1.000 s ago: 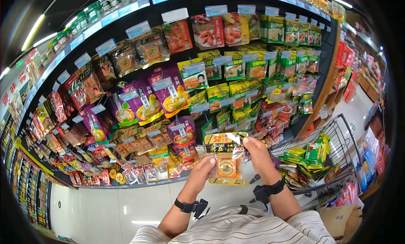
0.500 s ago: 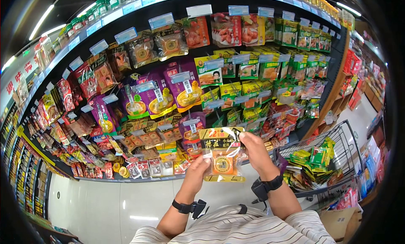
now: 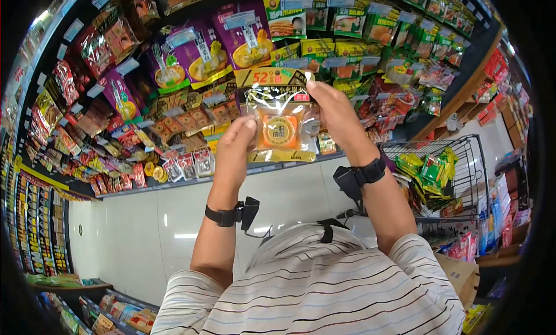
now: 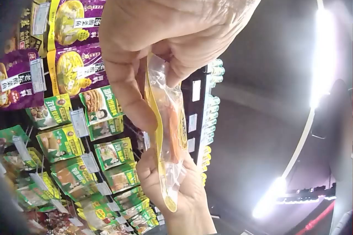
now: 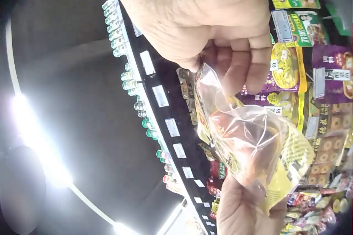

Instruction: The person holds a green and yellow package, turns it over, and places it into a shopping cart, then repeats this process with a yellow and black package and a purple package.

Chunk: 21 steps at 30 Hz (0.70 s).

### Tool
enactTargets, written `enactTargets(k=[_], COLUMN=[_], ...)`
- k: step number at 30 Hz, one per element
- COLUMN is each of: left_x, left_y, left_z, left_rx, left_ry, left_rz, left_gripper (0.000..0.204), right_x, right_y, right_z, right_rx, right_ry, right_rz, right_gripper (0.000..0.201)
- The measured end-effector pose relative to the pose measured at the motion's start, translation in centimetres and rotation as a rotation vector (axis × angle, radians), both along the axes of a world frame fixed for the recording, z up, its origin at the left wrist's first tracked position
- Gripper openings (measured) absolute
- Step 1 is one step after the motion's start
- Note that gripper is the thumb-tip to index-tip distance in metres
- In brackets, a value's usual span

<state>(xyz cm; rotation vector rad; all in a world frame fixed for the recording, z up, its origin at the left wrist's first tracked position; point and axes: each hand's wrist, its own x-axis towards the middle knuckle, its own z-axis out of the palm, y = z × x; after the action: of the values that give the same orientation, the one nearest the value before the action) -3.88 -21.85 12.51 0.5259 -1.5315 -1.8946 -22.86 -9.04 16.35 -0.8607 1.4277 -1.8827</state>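
Note:
Both hands hold up a clear packet of hotpot base (image 3: 280, 130) in front of the shelf. It has a gold and black header marked 52° and an orange block with a round gold label inside. My left hand (image 3: 230, 152) pinches the lower left edge, thumb on the front. At the upper right edge my right hand (image 3: 340, 118) grips it, thumb over the header corner. In the left wrist view the packet (image 4: 170, 136) is seen edge-on between the two hands. The right wrist view shows the clear film of the packet (image 5: 248, 136), with my right fingers (image 5: 237, 69) behind it.
Hanging packets fill the shelf, among them purple soup seasoning bags (image 3: 250, 39) and green and yellow packets (image 3: 350, 21). A wire shopping cart (image 3: 470, 161) holding a pile of green packets (image 3: 431, 167) stands at the right. Below lies the pale tiled floor (image 3: 133, 231).
The packet and both hands have risen in the head view and come closer to it, while the view has tipped downward, showing more shirt and floor. Both hands keep their hold.

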Motion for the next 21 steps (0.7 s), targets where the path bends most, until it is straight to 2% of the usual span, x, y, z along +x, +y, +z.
enactTargets(k=[3, 8, 11, 14, 17, 20, 21], left_x=[-0.4, -1.0, -2.0, -3.2, -4.4, -5.6, -5.8], left_y=[-0.1, 0.6, 1.5, 2.1, 1.1, 1.4, 1.8], left_z=[0.3, 1.6, 3.5, 4.3, 2.7, 2.6, 2.8], left_rx=[0.009, -0.012, -0.013, 0.011, 0.006, 0.038, -0.018], left_ry=[0.033, 0.056, 0.087, 0.092, 0.097, 0.115, 0.052], left_rz=[0.026, 0.06, 0.094, 0.131, 0.096, 0.058, 0.078], left_gripper=[0.027, 0.028, 0.02, 0.022, 0.024, 0.023, 0.023], right_x=[0.0, -2.1, -3.6, -4.4, -5.9, -7.1, -7.6], right_y=[0.0, -1.1, -1.7, -1.3, -1.1, -0.5, -0.5], right_z=[1.0, -0.3, -0.7, 0.3, 0.8, 0.2, 0.3], right_rx=[0.015, -0.01, -0.051, -0.045, -0.055, -0.021, -0.012], right_ry=[0.003, -0.021, -0.011, 0.006, 0.026, 0.039, 0.055], right_rz=[0.078, 0.159, 0.22, 0.218, 0.21, 0.182, 0.173], right_gripper=[0.037, 0.038, 0.038, 0.038, 0.037, 0.035, 0.035])
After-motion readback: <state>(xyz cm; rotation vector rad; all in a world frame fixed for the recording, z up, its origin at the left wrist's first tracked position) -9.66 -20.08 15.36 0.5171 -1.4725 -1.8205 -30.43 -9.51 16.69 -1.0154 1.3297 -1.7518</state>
